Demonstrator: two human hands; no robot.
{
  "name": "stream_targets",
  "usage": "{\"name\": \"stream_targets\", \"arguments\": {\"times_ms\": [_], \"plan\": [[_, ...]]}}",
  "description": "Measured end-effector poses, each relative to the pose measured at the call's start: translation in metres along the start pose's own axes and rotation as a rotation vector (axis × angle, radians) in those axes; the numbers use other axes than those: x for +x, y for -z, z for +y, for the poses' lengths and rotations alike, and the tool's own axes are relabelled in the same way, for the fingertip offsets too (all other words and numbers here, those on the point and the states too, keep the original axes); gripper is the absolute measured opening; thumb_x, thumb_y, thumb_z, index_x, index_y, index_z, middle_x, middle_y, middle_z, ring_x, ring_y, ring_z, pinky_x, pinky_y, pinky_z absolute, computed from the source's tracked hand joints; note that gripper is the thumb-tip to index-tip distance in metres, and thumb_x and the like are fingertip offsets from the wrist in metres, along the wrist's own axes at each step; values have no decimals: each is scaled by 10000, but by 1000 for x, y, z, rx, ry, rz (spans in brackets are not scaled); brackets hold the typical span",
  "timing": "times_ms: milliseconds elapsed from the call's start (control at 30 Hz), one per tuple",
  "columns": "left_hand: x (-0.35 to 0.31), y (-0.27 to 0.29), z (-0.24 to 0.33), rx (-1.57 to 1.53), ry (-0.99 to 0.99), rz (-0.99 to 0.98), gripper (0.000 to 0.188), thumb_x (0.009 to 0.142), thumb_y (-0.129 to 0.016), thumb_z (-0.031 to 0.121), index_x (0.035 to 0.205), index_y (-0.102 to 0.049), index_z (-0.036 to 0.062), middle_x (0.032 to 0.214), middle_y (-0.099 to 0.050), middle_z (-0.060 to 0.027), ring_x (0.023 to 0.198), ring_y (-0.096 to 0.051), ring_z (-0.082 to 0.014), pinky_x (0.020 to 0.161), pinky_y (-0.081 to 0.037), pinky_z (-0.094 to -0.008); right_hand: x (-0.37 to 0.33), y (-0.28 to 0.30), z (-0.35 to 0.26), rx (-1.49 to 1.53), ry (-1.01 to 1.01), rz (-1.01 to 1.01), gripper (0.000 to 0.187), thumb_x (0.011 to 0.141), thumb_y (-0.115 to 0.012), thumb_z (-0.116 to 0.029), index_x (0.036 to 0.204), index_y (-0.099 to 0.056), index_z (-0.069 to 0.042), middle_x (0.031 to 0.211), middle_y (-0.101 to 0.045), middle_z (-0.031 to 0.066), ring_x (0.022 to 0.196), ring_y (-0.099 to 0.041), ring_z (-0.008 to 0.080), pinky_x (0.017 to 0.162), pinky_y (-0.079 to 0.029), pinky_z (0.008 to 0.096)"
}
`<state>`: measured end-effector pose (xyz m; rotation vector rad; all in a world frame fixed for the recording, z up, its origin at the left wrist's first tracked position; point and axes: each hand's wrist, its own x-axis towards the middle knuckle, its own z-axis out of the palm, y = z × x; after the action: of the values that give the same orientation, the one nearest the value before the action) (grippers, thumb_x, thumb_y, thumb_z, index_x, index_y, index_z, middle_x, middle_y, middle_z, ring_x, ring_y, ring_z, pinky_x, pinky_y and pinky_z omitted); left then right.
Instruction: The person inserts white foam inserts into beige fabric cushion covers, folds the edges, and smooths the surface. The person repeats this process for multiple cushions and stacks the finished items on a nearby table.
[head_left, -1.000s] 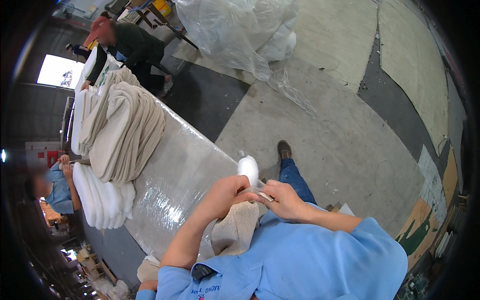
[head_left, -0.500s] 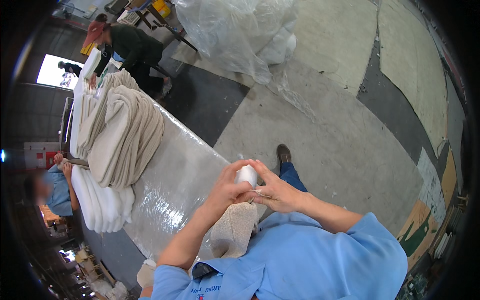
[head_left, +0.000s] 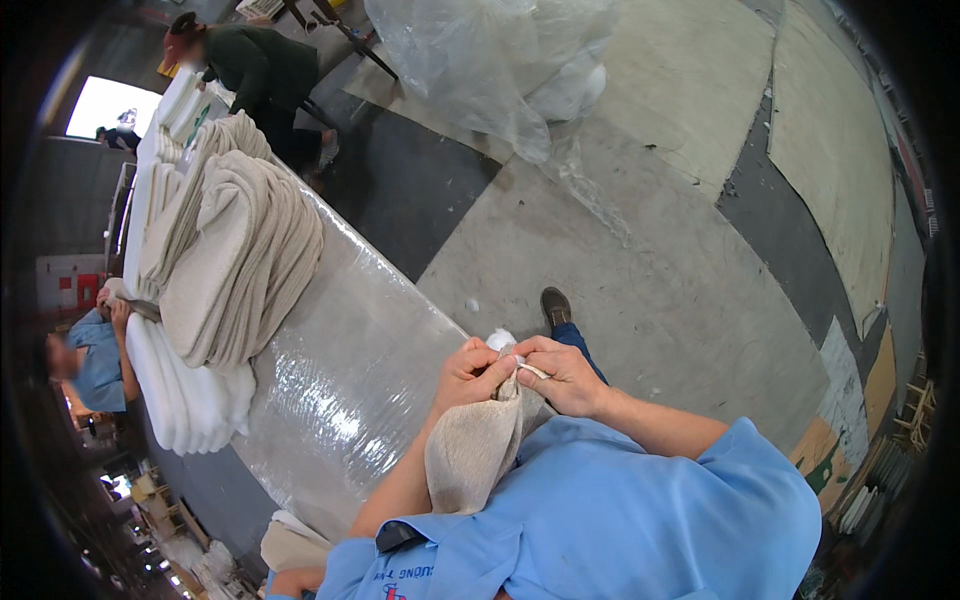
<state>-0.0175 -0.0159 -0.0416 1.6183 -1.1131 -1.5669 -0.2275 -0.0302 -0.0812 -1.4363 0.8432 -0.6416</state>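
A beige fabric cover (head_left: 468, 452) hangs in front of my chest, its open end gathered between my hands. My left hand (head_left: 468, 372) is closed, thumb and fingers pinching the cover's edge from the left. From the right, my right hand (head_left: 562, 376) pinches the same edge, with a pale fold showing by its thumb. White padding (head_left: 500, 340) sticks out of the opening just beyond my fingertips. Most of the padding is hidden inside the fabric.
A plastic-wrapped table (head_left: 350, 340) runs to the far left, bearing stacked beige covers (head_left: 240, 255) and white pads (head_left: 195, 390). One person (head_left: 262, 70) bends at its far end; another (head_left: 95, 355) handles fabric at left. Clear plastic sheeting (head_left: 490, 60) lies on the floor ahead.
My hands have drawn down and together at the cover's opening. The fingers that arched over the white padding now pinch the fabric edge, and less padding shows.
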Motion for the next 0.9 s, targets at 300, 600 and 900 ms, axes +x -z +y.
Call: {"name": "stream_targets", "arguments": {"times_ms": [300,600,900], "plan": [[10,10,7,96,96,81,223,939,-830,191,843,-777,-4,848,-592,-42,767,-566,-133,686,-453,-312,26,2,15,200,-111,-70,217,1036,-695,-193,1012,-781,4,1211,-699,104,1097,-665,214,945,-526,348],[3,3,17,176,144,216,180,916,-853,188,923,-819,11,834,-647,-58,741,-619,-146,661,-490,-320,30,2,16,239,-169,-93,216,1035,-709,-198,1015,-795,0,1206,-701,84,1110,-655,187,937,-525,339],[12,6,15,-229,266,121,164,991,-793,140,902,-711,29,759,-653,12,668,-546,-50,578,-422,-252,27,-5,21,238,-182,-63,245,1044,-695,-213,1055,-795,11,1215,-687,76,1116,-646,183,950,-518,333]]}}
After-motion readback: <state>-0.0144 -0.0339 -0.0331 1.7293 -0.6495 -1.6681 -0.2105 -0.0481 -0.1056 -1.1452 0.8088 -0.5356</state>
